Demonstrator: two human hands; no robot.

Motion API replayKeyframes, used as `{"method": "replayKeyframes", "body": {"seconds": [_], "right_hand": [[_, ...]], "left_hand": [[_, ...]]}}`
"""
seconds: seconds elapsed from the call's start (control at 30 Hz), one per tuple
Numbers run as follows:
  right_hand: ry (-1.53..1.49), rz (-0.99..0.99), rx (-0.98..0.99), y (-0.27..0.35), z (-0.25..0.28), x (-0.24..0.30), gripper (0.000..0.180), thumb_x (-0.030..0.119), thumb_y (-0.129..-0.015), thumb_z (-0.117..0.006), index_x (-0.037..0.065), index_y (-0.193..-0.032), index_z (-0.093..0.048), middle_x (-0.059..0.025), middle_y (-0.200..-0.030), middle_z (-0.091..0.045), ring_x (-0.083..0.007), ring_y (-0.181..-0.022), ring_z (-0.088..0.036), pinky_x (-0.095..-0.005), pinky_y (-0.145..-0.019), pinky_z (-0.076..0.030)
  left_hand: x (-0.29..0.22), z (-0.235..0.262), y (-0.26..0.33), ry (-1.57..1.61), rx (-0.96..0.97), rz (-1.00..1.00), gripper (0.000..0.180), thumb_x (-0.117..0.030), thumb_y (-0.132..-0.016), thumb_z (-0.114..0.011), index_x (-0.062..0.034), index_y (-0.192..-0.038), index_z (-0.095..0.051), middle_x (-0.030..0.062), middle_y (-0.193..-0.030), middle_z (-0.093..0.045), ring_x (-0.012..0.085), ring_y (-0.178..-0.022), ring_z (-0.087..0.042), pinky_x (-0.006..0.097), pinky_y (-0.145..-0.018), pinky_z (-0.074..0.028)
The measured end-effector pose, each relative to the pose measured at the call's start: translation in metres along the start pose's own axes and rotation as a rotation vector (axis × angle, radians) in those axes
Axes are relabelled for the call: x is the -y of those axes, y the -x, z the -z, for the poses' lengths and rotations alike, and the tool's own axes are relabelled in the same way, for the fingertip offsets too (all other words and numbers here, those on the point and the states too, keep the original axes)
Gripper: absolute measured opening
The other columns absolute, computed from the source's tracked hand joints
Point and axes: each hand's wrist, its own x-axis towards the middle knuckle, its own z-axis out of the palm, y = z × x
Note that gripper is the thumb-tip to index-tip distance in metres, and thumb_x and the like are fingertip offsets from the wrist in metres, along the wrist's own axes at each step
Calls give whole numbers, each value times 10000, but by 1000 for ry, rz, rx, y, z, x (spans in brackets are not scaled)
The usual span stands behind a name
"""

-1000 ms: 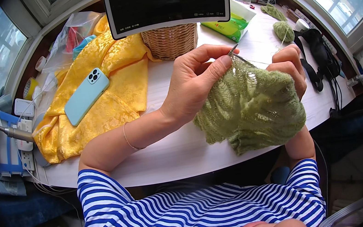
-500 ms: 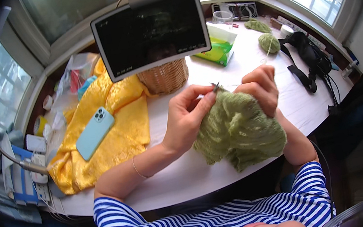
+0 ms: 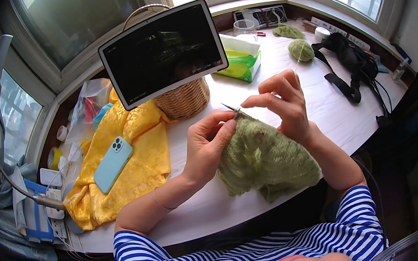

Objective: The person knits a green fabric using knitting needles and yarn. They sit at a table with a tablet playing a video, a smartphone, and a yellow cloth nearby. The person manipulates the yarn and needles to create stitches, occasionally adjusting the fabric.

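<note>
A fuzzy green knitted piece [image 3: 269, 162] hangs between my hands above the near edge of the table. My left hand [image 3: 208, 144] pinches its upper left corner between thumb and fingers. The dark pointed tip of a knitting needle [image 3: 228, 107] sticks out above that grip. My right hand [image 3: 287, 106] is at the upper right edge of the knitting, its index finger stretched to the stitches by the tip and its other fingers curled. A strand of yarn [image 3: 296, 65] runs from the right hand to a green yarn ball [image 3: 301, 50]. The rest of the needle is hidden.
A tablet [image 3: 163, 51] stands before a wicker basket [image 3: 183, 99]. A light blue phone [image 3: 113, 164] lies on yellow cloth [image 3: 144, 166] at left. Behind are a green tissue pack [image 3: 240, 64] and clear cup [image 3: 245, 28]; black straps [image 3: 352, 65] lie at right.
My right index finger has stretched from a curled fist to the needle tip. The needle tip now shows more, pointing up and left. The knitting has shifted slightly left and down in view.
</note>
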Motion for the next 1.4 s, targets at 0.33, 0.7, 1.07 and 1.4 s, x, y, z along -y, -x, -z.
{"method": "replayKeyframes", "body": {"seconds": [0.33, 0.7, 1.07, 1.4], "right_hand": [[-55, 2, -90, -4, -1, 9, 204, 291, -659, -680, 166, -821, -694, 49, -747, -481, -135, -741, -420, -261, -661, -279], [-225, 40, -52, -1, -6, 9, 221, 268, -695, -670, 80, -783, -594, -52, -788, -495, -217, -749, -451, -312, -673, -389], [-321, 10, -118, 5, -10, 10, 199, 270, -703, -639, 97, -788, -591, -38, -800, -524, -209, -751, -471, -306, -709, -375], [-402, 332, -146, 12, -12, 28, 395, 151, -789, -574, 145, -1183, -548, -65, -1114, -472, -216, -1033, -446, -357, -899, -371]], "left_hand": [[-6, 7, -7, 151, -93, -87, 178, -94, -897, -560, -7, -1051, -577, 39, -968, -622, 70, -850, -565, 202, -757, -464], [-3, 9, -3, 27, 167, 59, 263, -122, -889, -578, 6, -1118, -597, 44, -960, -605, 85, -870, -553, 209, -777, -463], [-20, 6, -9, 453, 209, 231, 245, -196, -887, -595, -50, -1082, -564, 24, -897, -593, 81, -827, -580, 219, -739, -497], [-50, 47, 4, 365, -4, 110, 135, -231, -910, -545, -100, -918, -514, 19, -859, -558, 89, -728, -584, 211, -636, -511]]}}
